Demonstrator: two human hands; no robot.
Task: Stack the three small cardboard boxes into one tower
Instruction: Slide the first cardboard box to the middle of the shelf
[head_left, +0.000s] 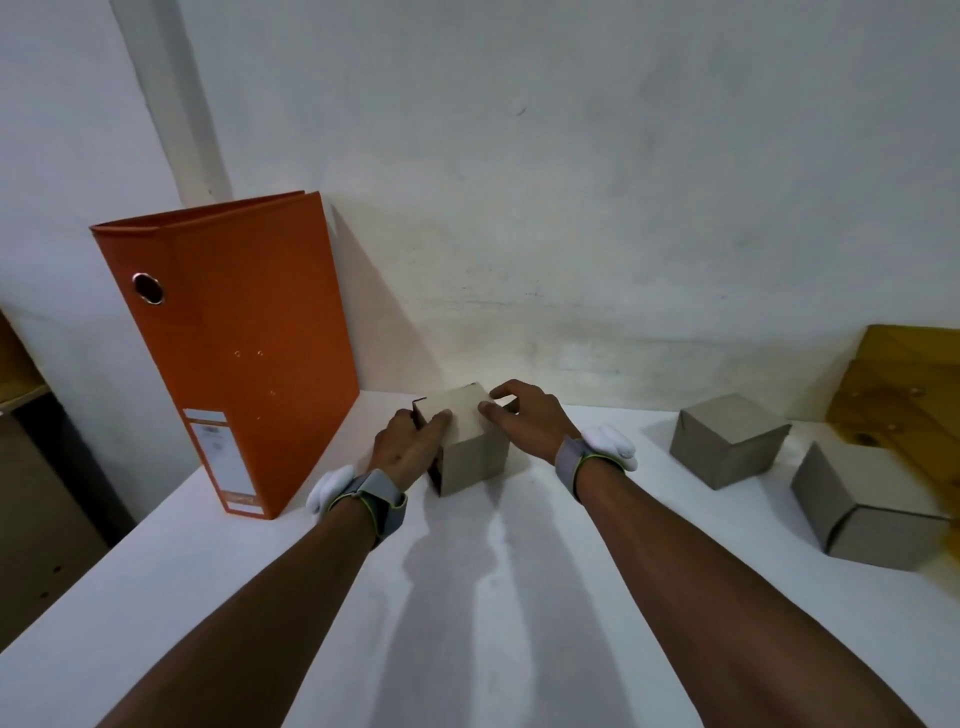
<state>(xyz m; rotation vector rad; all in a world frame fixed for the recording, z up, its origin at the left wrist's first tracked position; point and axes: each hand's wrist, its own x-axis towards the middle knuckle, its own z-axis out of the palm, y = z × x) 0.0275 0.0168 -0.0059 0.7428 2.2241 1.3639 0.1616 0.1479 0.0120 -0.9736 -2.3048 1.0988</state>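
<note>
Both hands clasp the centre box (467, 441); no tower yet.
Left hand (410, 447) and right hand (524, 415) grip its sides; the other two boxes (727, 447) (862, 509) sit well right, nearer the right hand.

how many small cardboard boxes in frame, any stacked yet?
3, none stacked. One sits mid-table, with the left hand and right hand on it. Two stand apart at right: one farther back, one nearer the edge. None seems hidden.

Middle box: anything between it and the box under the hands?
Nothing visible. The middle box sits right of the held box, with only bare white table between them. The right hand rests on the held box's near side; the orange binder stands off left.
</note>
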